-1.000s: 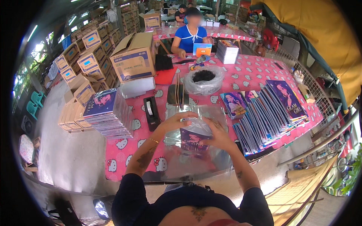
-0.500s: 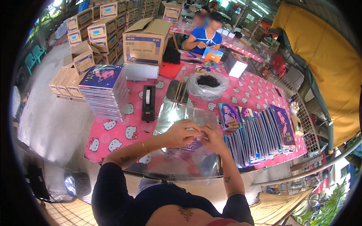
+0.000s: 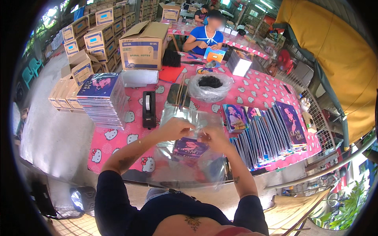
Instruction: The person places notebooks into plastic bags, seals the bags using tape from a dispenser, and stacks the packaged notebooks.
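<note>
A purple notebook [image 3: 191, 148] lies in front of me under clear plastic film [image 3: 173, 171], whose loose sheet spreads to the table's near edge. Over the notebook's far edge, my left hand [image 3: 178, 129] is bent with its fingers drawn together. Close on its right, my right hand [image 3: 214, 138] has its fingers curled and pinched. Between the fingertips shows a small pale glint; what they grip is too small to tell. Silvery clear plastic [image 3: 206, 120] lies just beyond the hands. A black tape dispenser [image 3: 149, 110] stands to their left.
Spiral notebooks [image 3: 264, 133] are lined up at right; another stack [image 3: 103, 102] stands at left. A plastic bag with dark contents [image 3: 210, 87] sits beyond the hands. A large carton [image 3: 143, 47] is at the back. Across the table a person in blue [image 3: 206, 37] handles a booklet.
My hands have moved slightly apart and toward the far side, uncovering more of the purple notebook. The whole view has shifted a little.
</note>
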`<state>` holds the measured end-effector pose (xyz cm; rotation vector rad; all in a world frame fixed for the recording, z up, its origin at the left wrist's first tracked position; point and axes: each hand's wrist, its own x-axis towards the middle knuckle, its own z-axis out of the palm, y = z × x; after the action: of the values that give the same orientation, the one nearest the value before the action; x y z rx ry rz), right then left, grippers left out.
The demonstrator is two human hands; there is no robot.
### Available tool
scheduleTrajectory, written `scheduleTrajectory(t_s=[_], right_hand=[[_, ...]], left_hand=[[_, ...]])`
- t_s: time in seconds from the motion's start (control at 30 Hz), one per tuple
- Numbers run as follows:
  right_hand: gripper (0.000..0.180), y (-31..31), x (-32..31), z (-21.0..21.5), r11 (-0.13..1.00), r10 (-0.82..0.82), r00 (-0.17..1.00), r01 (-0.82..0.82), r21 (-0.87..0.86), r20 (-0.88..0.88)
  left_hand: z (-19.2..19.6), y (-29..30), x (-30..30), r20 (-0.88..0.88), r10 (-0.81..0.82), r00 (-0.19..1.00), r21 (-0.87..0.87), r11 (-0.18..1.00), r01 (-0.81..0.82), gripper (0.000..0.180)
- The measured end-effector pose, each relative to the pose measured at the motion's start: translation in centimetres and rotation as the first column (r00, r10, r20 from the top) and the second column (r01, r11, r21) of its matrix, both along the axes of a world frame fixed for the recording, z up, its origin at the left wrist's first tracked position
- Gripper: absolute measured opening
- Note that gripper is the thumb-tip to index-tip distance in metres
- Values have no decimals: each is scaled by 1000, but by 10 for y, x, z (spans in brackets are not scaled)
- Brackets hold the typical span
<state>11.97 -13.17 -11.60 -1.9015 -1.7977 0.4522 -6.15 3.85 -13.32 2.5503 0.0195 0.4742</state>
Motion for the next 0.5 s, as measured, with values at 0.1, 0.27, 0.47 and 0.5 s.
scheduleTrajectory(t_s=[0.1, 0.27, 0.47, 0.5], right_hand=[[34, 7, 5, 13, 997, -43, 996, 38, -72, -73], [54, 12, 29, -1, 959, -54, 992, 19, 284, 116], [49, 25, 66, -65, 995, -53, 793, 90, 31, -607], [46, 29, 61, -63, 996, -52, 790, 84, 24, -610]], left_hand=[[5, -6, 13, -92, 148, 985, -39, 988, -152, 37], [1, -19, 30, -73, 302, 950, 404, 880, -249, 56], [-13, 55, 58, -375, -171, 911, -512, 857, -50, 52], [-28, 64, 65, -335, -203, 920, -625, 779, -56, 51]])
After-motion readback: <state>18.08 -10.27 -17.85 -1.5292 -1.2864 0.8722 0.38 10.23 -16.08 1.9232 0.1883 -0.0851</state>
